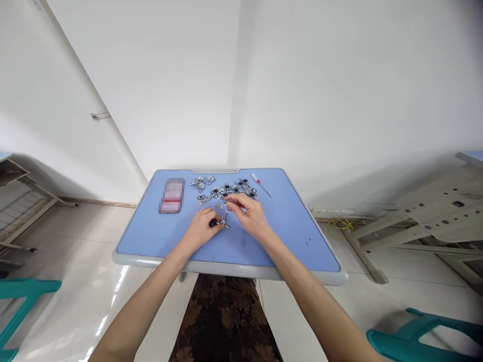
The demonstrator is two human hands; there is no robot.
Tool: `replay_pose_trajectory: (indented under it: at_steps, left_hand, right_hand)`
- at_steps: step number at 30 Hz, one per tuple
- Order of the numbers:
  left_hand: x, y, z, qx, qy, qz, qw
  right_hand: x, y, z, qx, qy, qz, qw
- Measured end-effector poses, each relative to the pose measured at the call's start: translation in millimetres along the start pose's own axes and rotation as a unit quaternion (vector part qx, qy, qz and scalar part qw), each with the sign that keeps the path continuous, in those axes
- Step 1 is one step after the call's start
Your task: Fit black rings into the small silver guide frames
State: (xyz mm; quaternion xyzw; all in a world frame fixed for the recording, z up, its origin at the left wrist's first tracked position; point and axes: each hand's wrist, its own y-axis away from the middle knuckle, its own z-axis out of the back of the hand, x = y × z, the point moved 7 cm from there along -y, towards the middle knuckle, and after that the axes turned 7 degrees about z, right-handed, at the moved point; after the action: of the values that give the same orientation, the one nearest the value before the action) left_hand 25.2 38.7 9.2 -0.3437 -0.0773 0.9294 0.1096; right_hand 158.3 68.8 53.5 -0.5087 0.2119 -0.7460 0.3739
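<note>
My left hand (203,227) rests on the blue desk (151,241), fingers closed on a small metal part (223,222) with a dark end and a thin metal piece sticking out. Just to its right, my right hand (247,213) pinches a slim screwdriver (227,213), its shaft pointing down at that part; the fingers cover most of the handle. One loose metal piece (218,205) lies just beyond the hands. Behind it is a spread of small metal parts with black round pieces (236,190). A smaller group of silver parts (199,183) sits farther left.
A phone (172,196) with a blurred screen lies on the desk's left side. Another screwdriver (261,185), red and clear-handled, lies at the back right. A white wall (196,100) stands behind the desk. Green stools (26,296) and other desks (433,201) flank it.
</note>
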Motion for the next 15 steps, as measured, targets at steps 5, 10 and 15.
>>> replay_pose_trajectory:
  at_steps: [5,10,15]
  left_hand:
    - [0.1,-0.2,-0.1,0.001,-0.002,0.009,1.000]
    - [-0.3,-0.2,-0.1,0.001,-0.005,0.007,1.000]
    - [0.4,-0.6,0.0,0.000,-0.002,0.007,1.000]
  right_hand:
    - [-5.0,2.9,-1.1,-0.046,0.058,-0.023,0.997]
    - [-9.4,4.3,-8.1,-0.023,0.042,-0.019,0.999]
    - [0.1,3.7,-11.0,0.036,0.035,0.040,0.998]
